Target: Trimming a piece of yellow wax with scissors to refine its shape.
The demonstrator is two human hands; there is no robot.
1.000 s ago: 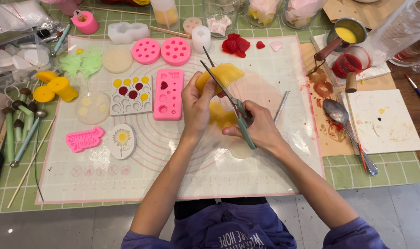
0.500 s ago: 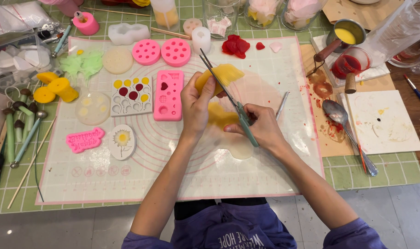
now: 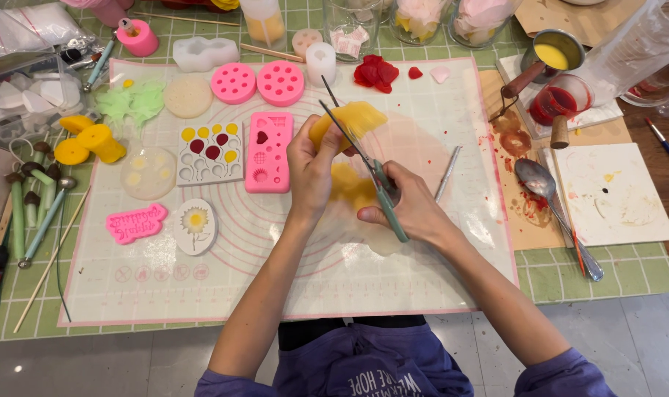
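Centre of the frame, just above the middle: a thin yellow sheet [image 3: 356, 119] is up off the mat [image 3: 437, 279], pinched at its left end by the left hand [image 3: 312, 165], fingers closed on it so it hangs free for the blades. The right hand [image 3: 411, 209] is wrapped around the green handles of the scissors [image 3: 364, 165], blades slightly apart and angled up-left, crossing the sheet's lower edge — held that way so the cut runs along the piece, I'd say. Below the hands, more yellow scraps [image 3: 349, 187] lie on the mat, right under the work where trimmings would drop.

Just left, a pink mould [image 3: 268, 151] and a white mould [image 3: 211, 152] with red and yellow fills sit within easy reach. Upper centre, two round pink moulds [image 3: 259, 82] and red petals [image 3: 376, 72]. A metal tool [image 3: 447, 173] lies right of the hands, out of the way. Far right, a spoon [image 3: 551, 202] rests on stained paper, and a small pot [image 3: 557, 53] of yellow stands at upper right.
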